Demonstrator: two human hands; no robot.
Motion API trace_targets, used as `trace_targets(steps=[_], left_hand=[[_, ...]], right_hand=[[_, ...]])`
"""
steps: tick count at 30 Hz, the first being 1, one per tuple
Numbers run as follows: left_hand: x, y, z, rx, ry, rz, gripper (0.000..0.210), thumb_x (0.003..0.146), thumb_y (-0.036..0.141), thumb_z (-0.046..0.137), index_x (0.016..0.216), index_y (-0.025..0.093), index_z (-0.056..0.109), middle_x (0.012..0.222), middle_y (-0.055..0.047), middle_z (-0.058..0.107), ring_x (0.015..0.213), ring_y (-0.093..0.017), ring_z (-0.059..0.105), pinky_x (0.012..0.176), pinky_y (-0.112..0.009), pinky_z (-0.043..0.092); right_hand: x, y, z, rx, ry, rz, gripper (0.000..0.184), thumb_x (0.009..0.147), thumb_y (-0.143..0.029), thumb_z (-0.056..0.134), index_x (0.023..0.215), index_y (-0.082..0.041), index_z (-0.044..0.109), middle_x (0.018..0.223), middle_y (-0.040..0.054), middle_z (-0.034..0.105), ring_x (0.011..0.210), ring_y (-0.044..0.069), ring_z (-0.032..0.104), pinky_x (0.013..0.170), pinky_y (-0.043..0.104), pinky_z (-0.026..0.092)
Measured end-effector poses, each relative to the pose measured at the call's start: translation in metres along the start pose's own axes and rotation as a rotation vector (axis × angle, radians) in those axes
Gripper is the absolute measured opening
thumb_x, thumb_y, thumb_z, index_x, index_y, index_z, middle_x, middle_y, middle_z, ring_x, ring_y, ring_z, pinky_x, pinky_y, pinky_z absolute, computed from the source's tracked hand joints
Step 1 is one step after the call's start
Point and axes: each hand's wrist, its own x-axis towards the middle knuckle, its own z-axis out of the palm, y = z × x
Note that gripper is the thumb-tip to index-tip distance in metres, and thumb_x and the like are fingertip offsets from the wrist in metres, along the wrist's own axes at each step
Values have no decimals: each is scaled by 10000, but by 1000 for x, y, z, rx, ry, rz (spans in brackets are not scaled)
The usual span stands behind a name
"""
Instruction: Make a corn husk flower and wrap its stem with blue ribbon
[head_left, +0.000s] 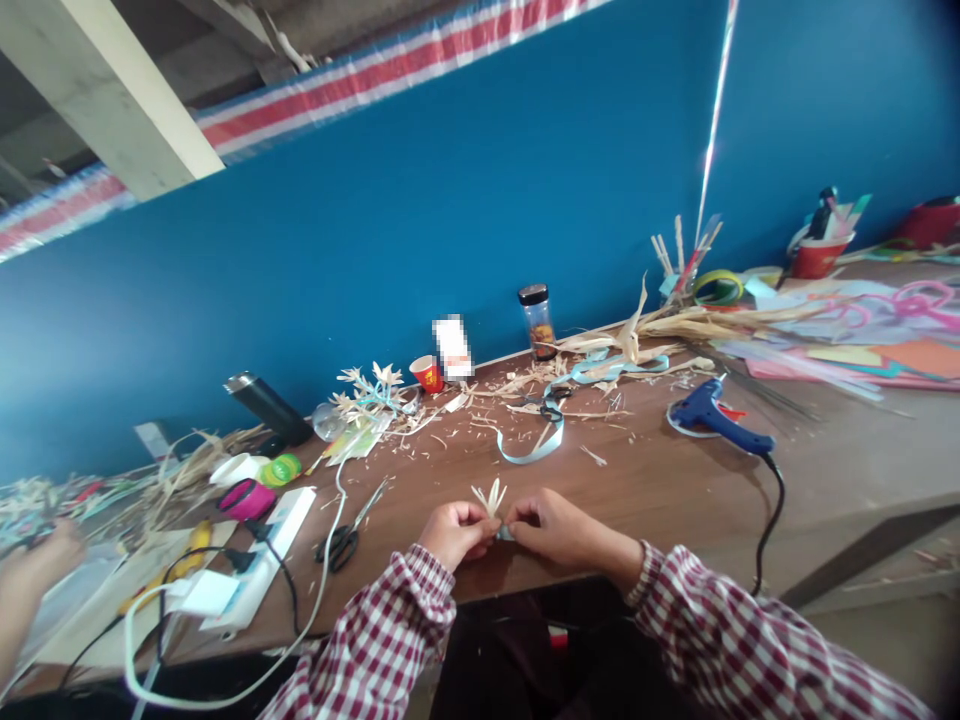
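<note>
Near the front edge of the brown table, my left hand (459, 532) pinches the base of a small pale flower (491, 497) with narrow pointed petals, which looks made of dried husk. My right hand (551, 527) is closed at the same base, its fingertips on a bit of light blue ribbon (505, 533) just under the petals. Both hands almost touch each other. Farther back lies a longer curl of light blue ribbon (534, 457). Black-handled scissors (341, 546) rest to the left of my left hand.
A blue glue gun (716, 415) with a black cord stands at right. Left are a white power strip (270, 560), cables and a co-worker's hand (56, 550). Behind stand finished flowers (371, 390), a red paper cup (427, 374), a jar (538, 325) and husk scraps.
</note>
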Motion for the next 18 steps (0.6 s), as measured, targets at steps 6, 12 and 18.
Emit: trace_targets(steps=[6, 12, 18], left_hand=[[2, -3, 2, -58, -9, 4, 478, 372, 463, 805, 605, 123, 563, 469, 23, 570, 441, -78, 525, 467, -205, 434], [3, -5, 3, -181, -69, 4, 477, 353, 450, 816, 557, 124, 533, 430, 47, 524, 376, -42, 454, 410, -176, 376], [1, -3, 5, -162, -20, -51, 481, 337, 423, 827, 580, 131, 533, 492, 37, 569, 459, -58, 518, 464, -170, 420]], right_hand=[[-1, -1, 1, -14, 15, 8, 192, 737, -213, 464, 678, -122, 623, 545, -37, 495, 509, 70, 388, 449, 167, 273], [-1, 0, 0, -42, 30, -4, 178, 727, -203, 470, 678, -126, 623, 541, -37, 498, 507, 73, 390, 452, 170, 276], [-2, 3, 2, -89, 60, -27, 173, 720, -194, 481, 683, -129, 637, 559, -26, 538, 520, 81, 421, 471, 178, 293]])
